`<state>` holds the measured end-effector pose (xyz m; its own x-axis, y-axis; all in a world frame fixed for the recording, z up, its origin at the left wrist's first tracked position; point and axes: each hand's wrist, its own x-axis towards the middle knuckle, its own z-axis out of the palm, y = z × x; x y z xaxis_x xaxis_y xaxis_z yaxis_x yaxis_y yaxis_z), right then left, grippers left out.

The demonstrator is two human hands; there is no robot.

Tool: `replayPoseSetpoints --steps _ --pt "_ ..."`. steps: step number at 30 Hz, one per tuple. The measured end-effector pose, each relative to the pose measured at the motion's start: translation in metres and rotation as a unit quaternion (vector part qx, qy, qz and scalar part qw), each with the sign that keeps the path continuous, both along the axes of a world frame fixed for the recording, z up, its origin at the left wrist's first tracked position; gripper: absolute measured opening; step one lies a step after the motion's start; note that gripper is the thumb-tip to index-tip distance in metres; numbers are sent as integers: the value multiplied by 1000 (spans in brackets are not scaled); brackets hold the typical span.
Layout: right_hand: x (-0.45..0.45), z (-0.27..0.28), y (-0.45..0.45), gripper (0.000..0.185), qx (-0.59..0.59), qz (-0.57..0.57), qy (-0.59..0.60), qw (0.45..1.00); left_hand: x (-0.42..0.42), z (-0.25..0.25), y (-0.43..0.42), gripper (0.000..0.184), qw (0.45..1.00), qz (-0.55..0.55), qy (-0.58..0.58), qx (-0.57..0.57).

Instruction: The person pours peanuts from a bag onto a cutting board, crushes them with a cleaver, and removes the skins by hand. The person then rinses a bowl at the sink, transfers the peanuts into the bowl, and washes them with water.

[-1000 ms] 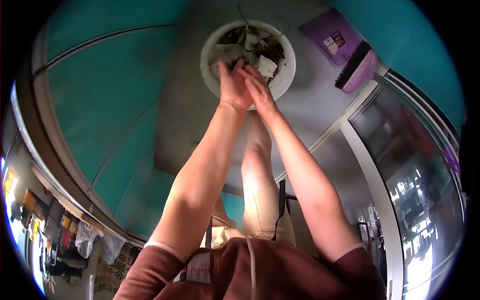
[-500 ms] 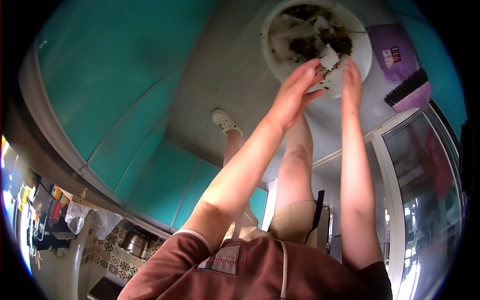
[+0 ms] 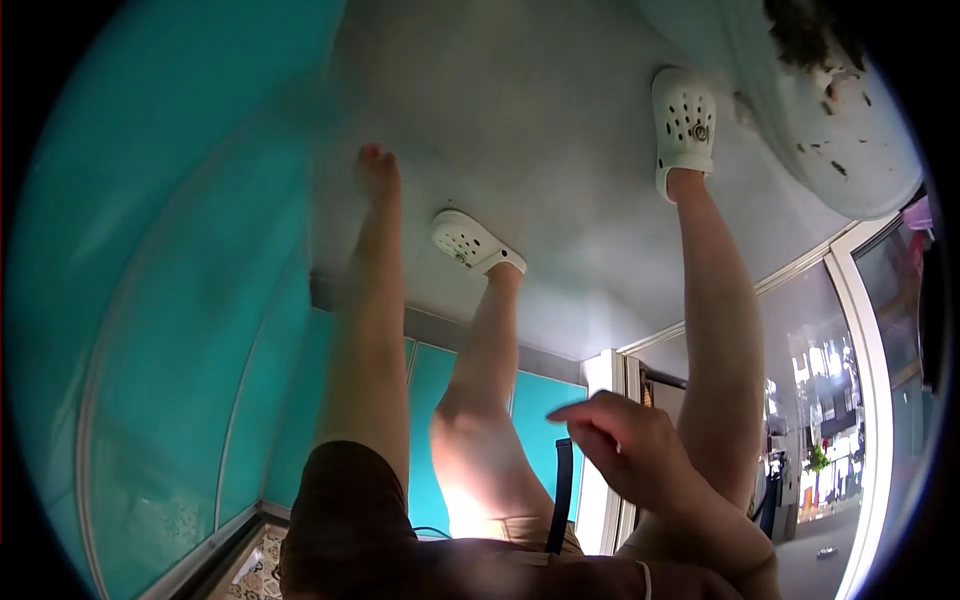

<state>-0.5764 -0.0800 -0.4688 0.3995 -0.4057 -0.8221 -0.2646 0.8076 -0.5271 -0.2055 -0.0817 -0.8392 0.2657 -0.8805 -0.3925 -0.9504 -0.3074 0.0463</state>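
My left arm reaches forward on the left of the view, and my left hand [image 3: 378,172] hangs over the grey floor near the teal cabinet fronts. That hand is small and smeared, so its fingers cannot be made out. Bent back close to my body, my right hand [image 3: 635,445] has one finger stretched out to the left and the others loosely curled. Nothing shows in it. A dark strap [image 3: 563,495] lies just left of it. At the upper right is part of the white basin [image 3: 850,180], with dark wet scraps inside.
My feet stand on the grey floor [image 3: 560,150] in a left white clog [image 3: 470,240] and a right white clog [image 3: 685,118]. Teal cabinets [image 3: 170,250] run along the left. A glass door with a white frame [image 3: 870,330] is at the right.
Both hands have left the basin; the right is drawn back to my body, the left moved leftward. The view has turned, so the basin now sits at the upper right edge.
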Motion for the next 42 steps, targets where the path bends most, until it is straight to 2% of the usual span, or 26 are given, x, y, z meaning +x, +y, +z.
replayPoseSetpoints --steps 1,4,7,10,12,14,16,18,19,21,23,25,28,31,33,36,37,39,41,42 --pt "-2 0 -6 18 16 9 6 1000 5 -17 -1 21 999 0 2 -36" --pt "-4 -9 -4 18 16 3 34 999 -3 -41 -7 18 997 37 -55 -26" --pt "-3 -13 0 18 11 -15 42 999 -10 -35 -18 20 991 102 -71 47" --pt "-2 -12 -2 15 49 -16 54 997 -8 -29 -22 23 994 51 -80 59" --pt "2 -16 9 15 51 -56 55 996 8 -36 -14 28 998 26 -15 55" --pt "4 -20 8 16 88 -61 36 994 -2 -31 -15 33 991 -21 -97 86" --pt "9 -27 16 17 45 -76 21 996 0 -33 -16 28 998 12 -19 58" --pt "8 -27 5 16 29 -42 26 998 12 -42 -11 15 995 62 80 9" --pt "8 -26 0 16 27 -28 23 999 12 -61 -6 16 992 83 91 -6" --pt "7 -30 4 15 51 -71 17 996 49 -89 18 19 988 137 71 -17" --pt "6 -30 5 13 113 -115 -3 987 63 -96 28 15 978 195 60 -39" --pt "4 -26 6 13 164 -133 0 978 43 -72 28 13 963 234 81 -105" --pt "4 -21 4 12 211 -134 20 968 -4 -18 -1 11 967 44 120 -219" --pt "2 -22 6 12 230 -139 22 963 -26 -28 -10 21 987 -18 67 -144" --pt "-3 -24 7 13 195 -130 26 972 -26 -47 -13 16 998 -1 -13 -67" --pt "-4 -26 10 16 142 -137 35 980 -17 -61 -17 16 999 40 -15 -33" --pt "-6 -29 7 16 115 -124 49 984 -20 -53 -23 19 995 95 9 -34" --pt "-9 -36 2 16 60 -96 81 990 -27 -43 -23 20 991 126 18 45" --pt "-8 -43 7 15 14 -118 137 983 -44 -15 -12 20 986 30 77 147" --pt "-8 -54 17 14 -10 -146 160 976 -57 -7 6 17 986 20 148 71"
